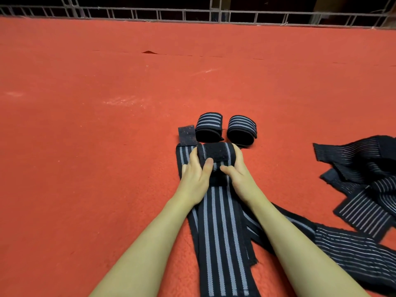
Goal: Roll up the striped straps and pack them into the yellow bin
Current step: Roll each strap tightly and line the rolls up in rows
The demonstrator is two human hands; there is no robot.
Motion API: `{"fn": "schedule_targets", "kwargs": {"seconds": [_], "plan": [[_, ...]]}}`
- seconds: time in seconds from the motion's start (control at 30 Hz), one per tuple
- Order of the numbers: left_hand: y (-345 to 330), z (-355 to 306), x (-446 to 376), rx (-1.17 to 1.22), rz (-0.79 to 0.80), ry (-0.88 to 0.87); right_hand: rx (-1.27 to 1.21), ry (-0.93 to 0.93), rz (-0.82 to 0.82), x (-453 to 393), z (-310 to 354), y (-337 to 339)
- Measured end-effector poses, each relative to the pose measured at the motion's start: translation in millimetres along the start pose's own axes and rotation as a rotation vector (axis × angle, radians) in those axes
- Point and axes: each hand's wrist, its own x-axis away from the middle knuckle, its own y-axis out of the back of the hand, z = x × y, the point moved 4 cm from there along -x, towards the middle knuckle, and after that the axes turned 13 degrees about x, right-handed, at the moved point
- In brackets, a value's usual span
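Hands both clamp one half-made roll (pixel 215 156) at its ends: left hand (pixel 196 174) curls round the left end, thumb on top, right hand (pixel 235 173) mirrors it on the right end, thumb pressing the near face. Grip from both sides likely keeps the coil tight and square while it advances along the flat strap (pixel 220 228), which runs back toward the person between the forearms. Strap is woven elastic, dark navy with pale lengthwise stripes, a fuzzy hook-and-loop patch showing on the roll's top. Two finished rolls (pixel 209 127) (pixel 242 130) sit just beyond, side by side, parked near for packing later, I judge; a dark tab (pixel 187 136) lies flat beside the left one. Loose unrolled straps (pixel 362 179) heap at right, crumpled and overlapping, more trailing under the right forearm. Surface is red felt-like cloth (pixel 107 125), slightly napped. Metal railing (pixel 192 15) at far edge. Yellow bin is not in view.
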Motion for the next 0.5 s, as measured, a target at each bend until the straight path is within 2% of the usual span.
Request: {"fn": "schedule_targets", "kwargs": {"seconds": [0.07,0.27,0.4,0.5], "plan": [[0.7,1.2,1.1,0.019,0.001,0.028,-0.003,0.015,0.01,0.4,0.6,-1.9],[5.5,-2.8,6.8,0.057,-0.017,-0.109,-0.089,0.067,-0.022,2.8,4.1,3.7],[8.9,-5.3,7.4,0.082,-0.05,-0.243,-0.164,-0.005,-0.035,-1.4,-0.4,6.4],[11.2,-6.1,5.1,0.103,-0.059,-0.272,-0.115,-0.001,-0.095,-1.1,-1.7,8.4]]}}
